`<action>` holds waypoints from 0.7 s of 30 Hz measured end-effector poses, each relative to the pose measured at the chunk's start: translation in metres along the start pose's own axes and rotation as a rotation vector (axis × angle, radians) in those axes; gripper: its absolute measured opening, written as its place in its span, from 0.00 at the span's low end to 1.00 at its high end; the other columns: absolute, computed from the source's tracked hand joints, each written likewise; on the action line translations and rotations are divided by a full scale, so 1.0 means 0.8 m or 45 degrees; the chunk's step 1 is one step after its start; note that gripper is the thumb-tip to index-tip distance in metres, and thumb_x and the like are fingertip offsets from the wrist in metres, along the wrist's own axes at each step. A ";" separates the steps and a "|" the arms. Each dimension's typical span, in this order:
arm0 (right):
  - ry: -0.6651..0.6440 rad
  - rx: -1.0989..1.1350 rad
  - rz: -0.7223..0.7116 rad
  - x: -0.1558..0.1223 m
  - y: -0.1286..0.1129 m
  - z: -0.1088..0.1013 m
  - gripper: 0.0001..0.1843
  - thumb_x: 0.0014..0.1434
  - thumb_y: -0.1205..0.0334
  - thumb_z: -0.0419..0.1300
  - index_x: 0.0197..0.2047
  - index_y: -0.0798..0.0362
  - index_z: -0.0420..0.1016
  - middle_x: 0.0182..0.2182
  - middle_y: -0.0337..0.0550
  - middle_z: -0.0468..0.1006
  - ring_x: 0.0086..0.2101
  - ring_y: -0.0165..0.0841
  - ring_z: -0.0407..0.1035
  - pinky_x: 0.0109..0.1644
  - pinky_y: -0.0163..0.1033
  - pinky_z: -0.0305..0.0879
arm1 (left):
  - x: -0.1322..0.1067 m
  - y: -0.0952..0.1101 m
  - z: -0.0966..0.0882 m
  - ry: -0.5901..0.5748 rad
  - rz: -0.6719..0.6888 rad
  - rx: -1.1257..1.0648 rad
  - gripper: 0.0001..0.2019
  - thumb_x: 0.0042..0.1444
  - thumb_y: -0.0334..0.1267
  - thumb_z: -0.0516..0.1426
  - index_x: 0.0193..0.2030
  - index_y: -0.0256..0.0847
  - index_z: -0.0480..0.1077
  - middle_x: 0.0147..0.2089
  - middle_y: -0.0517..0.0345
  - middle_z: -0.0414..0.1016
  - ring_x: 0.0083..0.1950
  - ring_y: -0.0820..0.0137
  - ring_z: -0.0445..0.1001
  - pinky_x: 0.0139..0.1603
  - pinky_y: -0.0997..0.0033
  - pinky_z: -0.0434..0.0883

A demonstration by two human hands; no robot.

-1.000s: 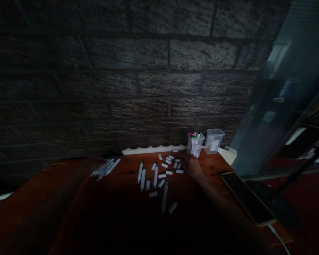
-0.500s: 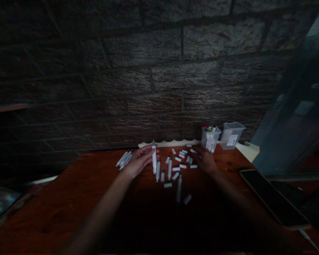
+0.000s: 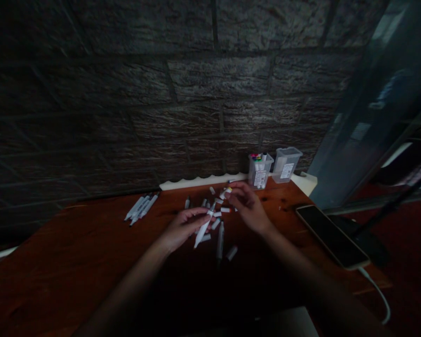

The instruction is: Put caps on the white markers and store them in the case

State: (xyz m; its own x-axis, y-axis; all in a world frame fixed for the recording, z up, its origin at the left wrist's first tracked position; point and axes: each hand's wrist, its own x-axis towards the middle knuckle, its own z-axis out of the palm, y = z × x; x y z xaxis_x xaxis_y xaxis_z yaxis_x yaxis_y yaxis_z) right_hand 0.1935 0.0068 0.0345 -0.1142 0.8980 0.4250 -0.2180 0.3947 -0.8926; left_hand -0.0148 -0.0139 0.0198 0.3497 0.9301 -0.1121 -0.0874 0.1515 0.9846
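Observation:
My left hand (image 3: 184, 228) grips a white marker (image 3: 202, 232) that has no cap on its upper tip and slants up to the right. Close by, my right hand (image 3: 247, 206) pinches a small marker cap (image 3: 228, 190) with a yellow end, a short way above and right of the marker's tip. Cap and marker are apart. Around and beneath both hands lie several loose white caps (image 3: 226, 209) and uncapped markers, partly hidden by my fingers. One uncapped marker (image 3: 220, 241) and a single cap (image 3: 232, 253) lie nearer to me.
Several white markers (image 3: 141, 208) lie side by side on the wooden table (image 3: 91, 252) at left. A clear box (image 3: 260, 172) with colourful markers and another clear box (image 3: 286, 164) stand by the brick wall. A phone (image 3: 332, 238) with a white cable lies at right.
My right hand has lifted the yellow-ended cap from the table and brought it left toward the marker. The marker in my left hand has tilted to the right. The view has shifted right.

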 end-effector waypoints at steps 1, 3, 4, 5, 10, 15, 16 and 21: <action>-0.022 -0.001 0.011 -0.002 0.001 0.002 0.12 0.56 0.59 0.64 0.44 0.47 0.69 0.35 0.35 0.78 0.37 0.29 0.73 0.43 0.36 0.68 | 0.000 0.000 0.000 -0.012 0.001 0.029 0.15 0.50 0.41 0.66 0.44 0.39 0.77 0.43 0.50 0.81 0.38 0.67 0.79 0.41 0.68 0.75; -0.099 -0.015 0.031 -0.005 0.004 0.003 0.12 0.56 0.60 0.64 0.44 0.47 0.70 0.35 0.36 0.78 0.39 0.30 0.73 0.43 0.36 0.68 | 0.000 -0.001 0.000 -0.030 0.015 0.083 0.14 0.51 0.41 0.65 0.45 0.40 0.77 0.42 0.51 0.81 0.38 0.67 0.78 0.42 0.68 0.74; -0.151 -0.031 0.036 -0.006 0.006 0.003 0.12 0.57 0.60 0.63 0.45 0.46 0.71 0.36 0.36 0.79 0.39 0.30 0.74 0.44 0.37 0.69 | 0.000 -0.001 0.001 -0.039 0.029 0.107 0.14 0.52 0.41 0.65 0.45 0.40 0.77 0.42 0.52 0.81 0.38 0.67 0.78 0.41 0.69 0.73; -0.208 -0.056 0.035 -0.008 0.007 0.002 0.12 0.58 0.59 0.62 0.46 0.46 0.71 0.37 0.36 0.79 0.39 0.30 0.74 0.44 0.38 0.69 | 0.000 0.000 0.001 -0.050 0.046 0.130 0.13 0.52 0.40 0.65 0.44 0.40 0.77 0.41 0.52 0.81 0.37 0.68 0.78 0.41 0.69 0.73; -0.387 -0.325 -0.084 -0.016 -0.003 -0.001 0.14 0.64 0.58 0.55 0.51 0.44 0.74 0.46 0.39 0.79 0.47 0.33 0.73 0.53 0.43 0.67 | -0.004 0.003 0.005 -0.108 0.115 0.024 0.16 0.52 0.35 0.64 0.48 0.40 0.75 0.39 0.53 0.78 0.38 0.68 0.75 0.39 0.71 0.70; -0.214 -0.508 -0.162 -0.009 -0.008 -0.012 0.19 0.64 0.57 0.55 0.58 0.47 0.68 0.54 0.43 0.75 0.52 0.34 0.70 0.57 0.42 0.65 | -0.009 0.026 0.002 -0.147 0.122 -0.488 0.17 0.50 0.44 0.61 0.42 0.34 0.75 0.26 0.57 0.69 0.26 0.73 0.66 0.29 0.73 0.67; -0.161 -0.612 -0.127 -0.002 -0.005 -0.015 0.18 0.65 0.56 0.53 0.56 0.49 0.69 0.52 0.45 0.76 0.50 0.34 0.71 0.55 0.41 0.66 | -0.011 0.033 -0.002 -0.137 0.130 -0.565 0.18 0.51 0.48 0.60 0.40 0.32 0.75 0.23 0.59 0.65 0.23 0.74 0.63 0.26 0.74 0.66; -0.212 -1.298 0.097 0.057 0.026 -0.010 0.15 0.65 0.59 0.51 0.45 0.54 0.77 0.43 0.47 0.81 0.42 0.33 0.75 0.48 0.35 0.67 | -0.024 0.058 -0.036 0.022 0.211 -0.834 0.23 0.58 0.54 0.52 0.29 0.33 0.71 0.14 0.68 0.50 0.16 0.77 0.51 0.16 0.78 0.57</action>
State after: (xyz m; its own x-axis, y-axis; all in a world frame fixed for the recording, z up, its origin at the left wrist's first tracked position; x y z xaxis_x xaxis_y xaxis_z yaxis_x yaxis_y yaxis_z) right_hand 0.1920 0.0571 0.0340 -0.2428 0.9199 0.3080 0.7106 0.3848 -0.5891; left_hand -0.0522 -0.0153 0.0634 0.2684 0.9630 0.0255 -0.6877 0.1730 0.7050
